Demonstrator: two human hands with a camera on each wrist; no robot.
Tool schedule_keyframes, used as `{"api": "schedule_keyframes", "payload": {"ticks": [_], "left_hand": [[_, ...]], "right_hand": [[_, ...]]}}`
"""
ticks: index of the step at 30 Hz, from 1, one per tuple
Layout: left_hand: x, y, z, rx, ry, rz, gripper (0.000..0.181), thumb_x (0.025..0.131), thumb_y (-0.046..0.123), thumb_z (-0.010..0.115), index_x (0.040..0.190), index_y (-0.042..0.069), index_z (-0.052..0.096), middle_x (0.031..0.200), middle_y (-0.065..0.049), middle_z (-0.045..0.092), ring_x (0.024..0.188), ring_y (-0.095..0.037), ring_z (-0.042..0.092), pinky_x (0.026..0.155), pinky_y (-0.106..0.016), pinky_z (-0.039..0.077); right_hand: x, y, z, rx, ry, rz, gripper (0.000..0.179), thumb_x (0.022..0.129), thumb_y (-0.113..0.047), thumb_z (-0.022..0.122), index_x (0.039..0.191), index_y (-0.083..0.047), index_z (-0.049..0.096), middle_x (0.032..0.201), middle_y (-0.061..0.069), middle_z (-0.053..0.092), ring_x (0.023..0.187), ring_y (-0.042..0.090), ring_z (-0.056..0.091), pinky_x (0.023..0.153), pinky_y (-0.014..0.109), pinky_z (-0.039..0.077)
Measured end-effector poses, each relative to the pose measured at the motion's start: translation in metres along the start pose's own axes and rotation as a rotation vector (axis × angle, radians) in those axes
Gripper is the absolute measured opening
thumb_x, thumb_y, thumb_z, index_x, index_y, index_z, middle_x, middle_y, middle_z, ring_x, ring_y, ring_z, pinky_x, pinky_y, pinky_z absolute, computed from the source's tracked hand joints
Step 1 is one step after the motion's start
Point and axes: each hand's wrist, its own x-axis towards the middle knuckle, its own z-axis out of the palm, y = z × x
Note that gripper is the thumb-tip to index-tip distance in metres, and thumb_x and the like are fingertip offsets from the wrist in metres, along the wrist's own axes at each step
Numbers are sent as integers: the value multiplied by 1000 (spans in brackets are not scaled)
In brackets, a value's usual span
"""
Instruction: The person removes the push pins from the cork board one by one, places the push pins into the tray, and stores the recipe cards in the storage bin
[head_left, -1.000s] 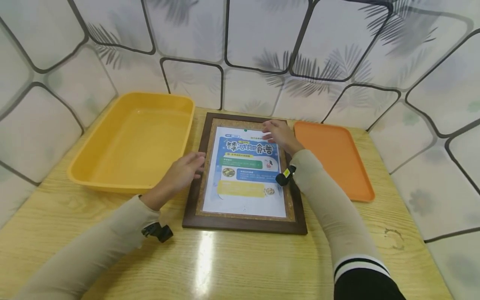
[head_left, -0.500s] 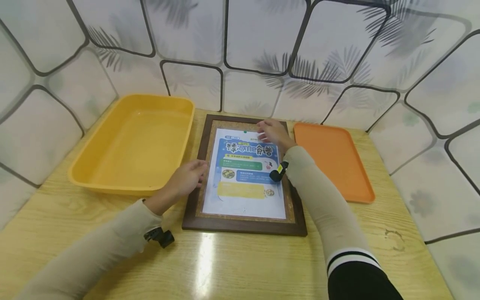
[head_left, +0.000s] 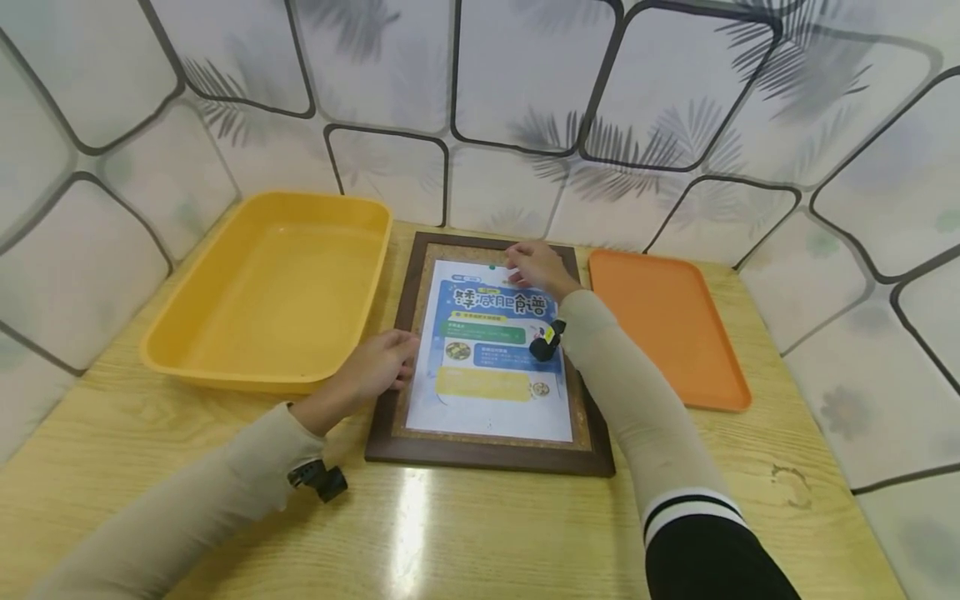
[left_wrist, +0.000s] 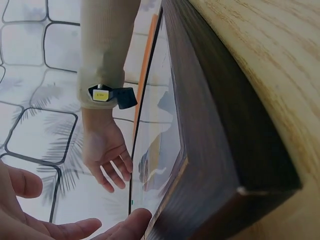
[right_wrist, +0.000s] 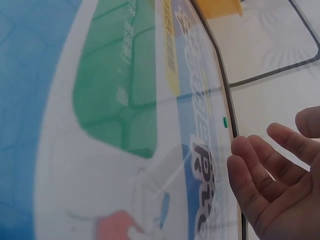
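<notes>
A corkboard with a dark brown wooden frame (head_left: 487,457) lies on the table, bearing a printed sheet (head_left: 487,417) in blue, green and yellow. A small green pushpin (head_left: 492,267) sits at the sheet's top middle. My left hand (head_left: 375,367) is by the board's left side, its fingers relaxed and holding nothing; in the left wrist view a fingertip (left_wrist: 137,220) comes close to the frame, contact unclear. Over the sheet's upper right is my right hand (head_left: 542,268), just right of the pin. The right wrist view has its fingers (right_wrist: 245,180) loosely bent with nothing between them.
To the left stands a deep yellow tray (head_left: 258,379), close to the left hand. A flat orange tray (head_left: 667,325) lies right of the board. Behind everything rises a patterned wall (head_left: 517,92), and wood tabletop (head_left: 480,533) spreads in front.
The right hand has moved left across the sheet's top, closer to the green pushpin. My left hand has shifted slightly right and down. The board and trays stay in place.
</notes>
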Motion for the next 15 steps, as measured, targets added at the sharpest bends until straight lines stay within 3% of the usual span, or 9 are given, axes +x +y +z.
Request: {"api": "schedule_keyframes", "payload": {"ticks": [9,15], "left_hand": [[1,-3,1,-39,-11,5,45,105,25,40,134,-9,45,112,-22,53,96,-30,55,80,-37,53],[0,-1,2,-64,-31,-19,48,105,26,40,137,-9,42,114,-22,52,100,-31,54,83,-39,53]], "right_hand": [[8,-1,7,-148,6,-17,31,99,-26,56,124,-10,59,115,8,62,91,21,64,76,30,55],[10,-2,7,-289,16,-77,31,96,-28,59,122,-11,61,112,5,62,93,20,61,82,35,51]]}}
